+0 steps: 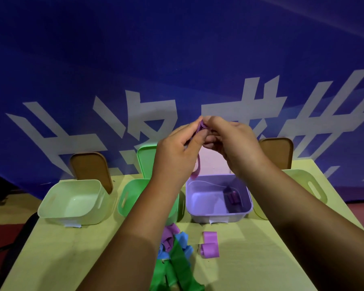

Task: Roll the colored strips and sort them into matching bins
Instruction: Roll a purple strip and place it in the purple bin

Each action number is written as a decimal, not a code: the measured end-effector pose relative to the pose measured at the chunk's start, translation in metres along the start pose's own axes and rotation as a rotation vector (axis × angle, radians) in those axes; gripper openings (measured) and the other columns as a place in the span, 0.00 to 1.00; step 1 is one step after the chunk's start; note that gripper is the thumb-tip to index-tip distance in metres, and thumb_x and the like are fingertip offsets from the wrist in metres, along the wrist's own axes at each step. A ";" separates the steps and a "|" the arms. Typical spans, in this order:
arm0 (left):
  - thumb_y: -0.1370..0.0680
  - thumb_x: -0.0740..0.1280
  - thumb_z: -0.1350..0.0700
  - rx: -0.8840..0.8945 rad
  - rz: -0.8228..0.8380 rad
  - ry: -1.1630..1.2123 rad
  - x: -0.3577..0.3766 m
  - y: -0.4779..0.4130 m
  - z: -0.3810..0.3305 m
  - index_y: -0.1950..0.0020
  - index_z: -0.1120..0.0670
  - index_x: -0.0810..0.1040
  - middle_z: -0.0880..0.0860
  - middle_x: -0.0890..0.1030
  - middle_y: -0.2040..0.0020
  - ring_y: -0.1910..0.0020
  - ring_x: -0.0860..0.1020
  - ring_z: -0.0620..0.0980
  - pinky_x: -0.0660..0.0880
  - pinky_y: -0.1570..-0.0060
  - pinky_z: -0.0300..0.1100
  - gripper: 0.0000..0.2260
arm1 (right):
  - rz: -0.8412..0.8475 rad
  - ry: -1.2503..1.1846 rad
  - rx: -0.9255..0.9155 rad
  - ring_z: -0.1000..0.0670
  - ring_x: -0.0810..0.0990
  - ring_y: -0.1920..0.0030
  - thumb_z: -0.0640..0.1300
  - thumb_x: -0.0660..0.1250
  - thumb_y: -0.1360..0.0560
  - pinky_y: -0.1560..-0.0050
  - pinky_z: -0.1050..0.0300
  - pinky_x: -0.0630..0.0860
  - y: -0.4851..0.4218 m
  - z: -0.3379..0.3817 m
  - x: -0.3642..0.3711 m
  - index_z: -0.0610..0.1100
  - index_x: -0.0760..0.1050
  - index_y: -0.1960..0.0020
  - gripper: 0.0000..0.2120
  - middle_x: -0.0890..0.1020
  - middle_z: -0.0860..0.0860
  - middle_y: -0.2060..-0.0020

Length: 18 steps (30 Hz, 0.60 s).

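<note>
Both left grip [174, 152] and right grip [233, 143] pinch purple strip [198, 168]; top coiled, tail dangling

Bare left hand [175, 153] and right hand [236, 143], unsleeved forearms [135, 227].

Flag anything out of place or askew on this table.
Nothing is spilled or damaged. The brown lid behind the pale green bin leans tilted against the banner, and one purple strip lies apart from the mixed heap, loosely curled, near the purple bin.
</note>
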State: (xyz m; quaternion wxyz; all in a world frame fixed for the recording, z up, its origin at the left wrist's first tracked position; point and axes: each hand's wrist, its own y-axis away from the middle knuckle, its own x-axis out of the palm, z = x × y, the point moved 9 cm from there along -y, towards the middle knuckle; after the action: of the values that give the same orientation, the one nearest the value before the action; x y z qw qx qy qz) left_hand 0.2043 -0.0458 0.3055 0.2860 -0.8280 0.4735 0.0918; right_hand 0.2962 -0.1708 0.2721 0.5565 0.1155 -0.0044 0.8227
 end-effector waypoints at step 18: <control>0.22 0.74 0.50 0.002 -0.227 -0.251 0.007 -0.008 -0.007 0.40 0.46 0.84 0.45 0.82 0.48 0.45 0.78 0.51 0.80 0.49 0.49 0.11 | 0.049 -0.157 0.078 0.44 0.80 0.55 0.52 0.76 0.22 0.42 0.44 0.80 0.000 -0.014 0.005 0.38 0.89 0.48 0.15 0.85 0.40 0.56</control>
State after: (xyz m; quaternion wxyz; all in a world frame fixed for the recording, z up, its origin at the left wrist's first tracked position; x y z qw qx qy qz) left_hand 0.2133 -0.0514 0.3113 0.3520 -0.8579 0.3378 0.1611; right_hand 0.2917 -0.1642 0.2597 0.5291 0.2012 -0.0188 0.8242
